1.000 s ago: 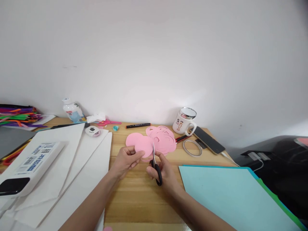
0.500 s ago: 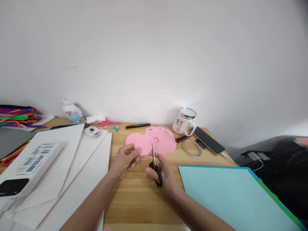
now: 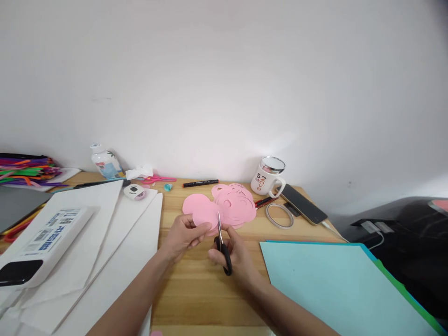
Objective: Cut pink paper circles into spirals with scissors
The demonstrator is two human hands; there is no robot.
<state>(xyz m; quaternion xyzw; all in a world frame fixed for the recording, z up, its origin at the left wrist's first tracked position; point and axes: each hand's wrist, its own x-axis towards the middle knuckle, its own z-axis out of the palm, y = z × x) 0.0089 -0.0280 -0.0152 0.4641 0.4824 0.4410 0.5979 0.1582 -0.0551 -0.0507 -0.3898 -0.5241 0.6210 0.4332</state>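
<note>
Grasped in the left hand [image 3: 185,233]: one pink paper disc [image 3: 205,215], pinched at its lower edge between thumb and fingers, raised over the counter [image 3: 196,298]. Gripped in the right hand [image 3: 234,254]: black-handled scissors [image 3: 227,262], fingers closed about the handles, blades pointing away from the wearer, at the right edge of the disc; whether biting into the paper, cannot tell.

Behind the held disc, partly overlapped in view: a second pink disc [image 3: 194,203]. Just to its right: a heap of pink paper cut-outs [image 3: 240,205], loosely layered. Behind these, near the wall: a black marker [image 3: 200,184] with orange ends, lying flat.

To the right: white lidded mug [image 3: 261,182], upright; pale ring [image 3: 279,226], flat; dark phone [image 3: 303,204], with white cable attached. Nearer, same side: light blue sheets [image 3: 315,275], stacked.

To the left: white sheets [image 3: 136,242], overlapping, with a white box-shaped device [image 3: 63,238] on top; small white gadget [image 3: 134,192]; pink scissors [image 3: 157,178]; white bottle [image 3: 108,163]; bundle of multicoloured stems [image 3: 28,170].
</note>
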